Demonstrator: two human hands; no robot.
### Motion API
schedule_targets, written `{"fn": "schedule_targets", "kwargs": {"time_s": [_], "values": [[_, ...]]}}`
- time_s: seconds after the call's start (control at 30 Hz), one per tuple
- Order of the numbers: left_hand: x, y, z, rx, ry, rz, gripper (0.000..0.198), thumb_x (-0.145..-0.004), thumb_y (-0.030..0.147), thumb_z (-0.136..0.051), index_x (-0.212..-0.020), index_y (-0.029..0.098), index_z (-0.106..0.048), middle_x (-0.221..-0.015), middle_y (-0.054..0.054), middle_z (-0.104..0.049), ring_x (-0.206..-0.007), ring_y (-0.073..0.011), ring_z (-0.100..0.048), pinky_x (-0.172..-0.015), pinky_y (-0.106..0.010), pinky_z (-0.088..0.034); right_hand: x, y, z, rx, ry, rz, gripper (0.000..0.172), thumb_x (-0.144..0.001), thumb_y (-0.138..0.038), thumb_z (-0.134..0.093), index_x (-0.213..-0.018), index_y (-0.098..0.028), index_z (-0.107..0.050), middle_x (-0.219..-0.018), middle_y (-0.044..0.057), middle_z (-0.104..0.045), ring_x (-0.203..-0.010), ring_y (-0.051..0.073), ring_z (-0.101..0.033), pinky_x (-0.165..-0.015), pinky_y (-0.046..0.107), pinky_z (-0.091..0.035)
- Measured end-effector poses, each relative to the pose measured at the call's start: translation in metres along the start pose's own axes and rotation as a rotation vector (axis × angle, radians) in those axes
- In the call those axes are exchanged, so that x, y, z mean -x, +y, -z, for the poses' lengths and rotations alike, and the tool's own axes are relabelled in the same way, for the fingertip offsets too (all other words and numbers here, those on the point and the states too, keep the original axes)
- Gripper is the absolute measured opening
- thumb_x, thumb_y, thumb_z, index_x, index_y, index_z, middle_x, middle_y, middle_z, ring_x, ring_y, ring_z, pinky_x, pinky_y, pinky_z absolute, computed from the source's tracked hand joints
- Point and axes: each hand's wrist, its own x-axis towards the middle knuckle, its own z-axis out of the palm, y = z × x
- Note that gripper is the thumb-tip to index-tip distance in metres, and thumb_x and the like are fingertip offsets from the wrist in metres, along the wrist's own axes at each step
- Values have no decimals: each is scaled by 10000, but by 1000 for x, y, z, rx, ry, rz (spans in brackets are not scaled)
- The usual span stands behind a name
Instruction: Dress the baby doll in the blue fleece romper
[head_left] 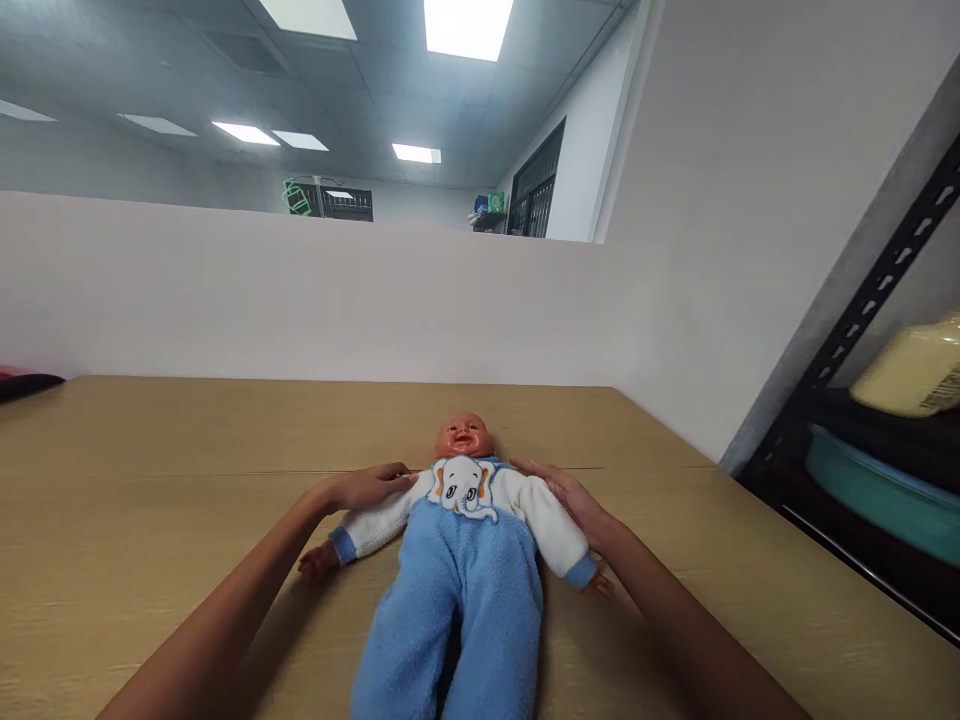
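Observation:
A baby doll (461, 530) lies on its back on the wooden table, its head pointing away from me. It wears blue fleece trousers and a white top with an elephant face on the chest. Both of its arms are spread out to the sides. My left hand (371, 486) touches the white sleeve near the shoulder at the doll's left side in view, fingers stretched out. Against the outside of the other sleeve rests my right hand (566, 492), its fingers extended towards the shoulder and partly hidden by the sleeve.
The wooden table (187, 430) meets a low white wall (315, 300) at its far edge. To the right stands a dark metal shelf rack (847, 350) with a teal basin (885, 495) and a yellowish wrapped package (911, 370). A dark and red object (26, 386) shows at far left.

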Motion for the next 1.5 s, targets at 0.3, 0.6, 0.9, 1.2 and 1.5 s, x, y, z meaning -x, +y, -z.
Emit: {"fn": "schedule_targets", "kwargs": {"time_s": [0.3, 0.6, 0.9, 1.2, 1.5], "values": [[-2, 4, -11, 4, -56, -14, 752, -927, 795, -468, -1396, 245, -676, -1543, -96, -632, -1450, -345, -554, -1227, -423, -366, -14, 26, 10, 73, -45, -23, 588, -757, -568, -844, -1220, -233, -705, -1260, 85, -784, -1202, 312, -721, -1123, 472, -508], [-9, -4, -20, 68, -38, -18, 768, -909, 802, -496, -1435, 260, -639, -1594, -92, -576, -1507, -319, -498, -1274, -426, -310, -20, 33, 7, 97, 17, 2, 584, -704, -551, -886, -1156, -226, -711, -1181, 74, -796, -1184, 313, -720, -1129, 487, -501], [0, 18, -27, 351, 11, 4, 751, -893, 768, -554, -1393, 218, -667, -1537, -100, -638, -1413, -361, -588, -1162, -446, -481, -5, 22, -6, 34, 22, -58, 514, -737, -483, -860, -1151, -216, -713, -1148, 78, -814, -1072, 305, -758, -1019, 449, -567], [65, 53, -51, 615, 60, -15, 627, -947, 684, -560, -1398, 261, -655, -1538, -50, -643, -1454, -348, -547, -1219, -457, -444, 56, -6, -11, -5, -20, -124, 475, -778, -480, -851, -1165, -234, -724, -1162, 82, -814, -1094, 319, -751, -981, 451, -574], [183, 90, -105, 459, 303, 35, 736, -923, 750, -540, -1492, 284, -545, -1550, -51, -626, -1473, -351, -516, -1260, -453, -393, 166, -49, -47, 381, 63, 182, 593, -752, -546, -855, -1224, -216, -714, -1222, 103, -758, -1235, 363, -653, -1136, 507, -470]]}}
